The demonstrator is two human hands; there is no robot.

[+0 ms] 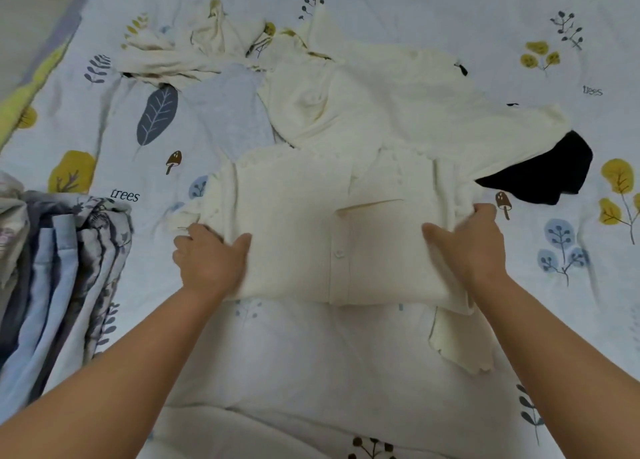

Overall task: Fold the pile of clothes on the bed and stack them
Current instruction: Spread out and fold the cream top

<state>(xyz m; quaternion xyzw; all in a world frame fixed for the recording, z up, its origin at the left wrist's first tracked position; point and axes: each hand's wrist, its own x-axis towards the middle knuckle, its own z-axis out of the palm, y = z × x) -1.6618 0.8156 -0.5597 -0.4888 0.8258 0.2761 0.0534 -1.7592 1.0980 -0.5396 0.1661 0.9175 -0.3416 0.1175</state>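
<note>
Both hands grip a folded cream cardigan (332, 236) by its side edges. The left hand (207, 257) holds the left edge, thumb on top and fingers curled underneath; the right hand (474, 243) holds the right edge the same way. The cardigan lies between them on the patterned bedsheet (571, 302), button placket facing up, one scalloped sleeve end sticking out below the right wrist. Just beyond the hands lies an unfolded cream garment (388, 91), with a black garment (547, 171) past the right hand and a crumpled cream cloth (194, 49) beyond the left. Left of the left forearm sits a stack of folded clothes (62, 271).
</note>
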